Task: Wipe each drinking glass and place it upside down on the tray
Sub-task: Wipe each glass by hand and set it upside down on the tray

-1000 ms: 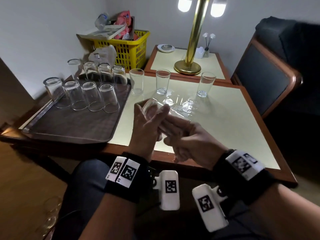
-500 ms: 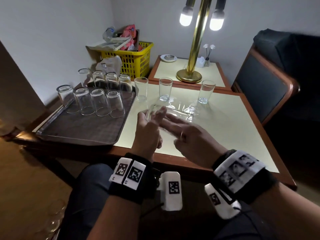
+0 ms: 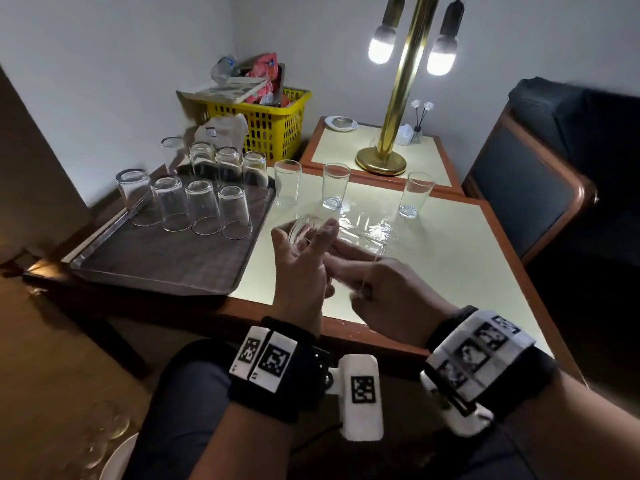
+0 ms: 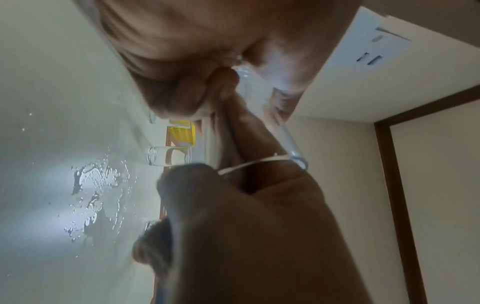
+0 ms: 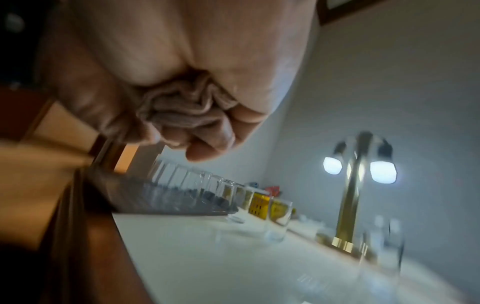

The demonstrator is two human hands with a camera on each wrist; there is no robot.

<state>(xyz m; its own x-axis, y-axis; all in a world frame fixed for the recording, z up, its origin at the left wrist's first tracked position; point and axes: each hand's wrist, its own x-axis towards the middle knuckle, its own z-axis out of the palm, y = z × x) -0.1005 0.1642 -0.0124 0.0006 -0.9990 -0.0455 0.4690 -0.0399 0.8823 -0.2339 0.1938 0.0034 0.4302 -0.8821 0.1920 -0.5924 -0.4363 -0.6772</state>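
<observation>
Held glass (image 3: 337, 233): on its side above the table (image 3: 450, 258), base toward the left hand, rim toward the right.
Left hand (image 3: 301, 271): grip wrapped round the base end, as 0.5 s ago.
Right hand (image 3: 388, 292): fingers curled at the rim end, bunched cloth (image 5: 187, 109) clutched in the palm; 0.5 s ago its fingers lay straighter.
Tray (image 3: 166, 265): left on the table, seven upside-down glasses (image 3: 202, 206), count unchanged.
Upright glasses (image 3: 335, 185): three behind the hands, same spots.
Table surface: wet patch (image 4: 91, 185).
</observation>
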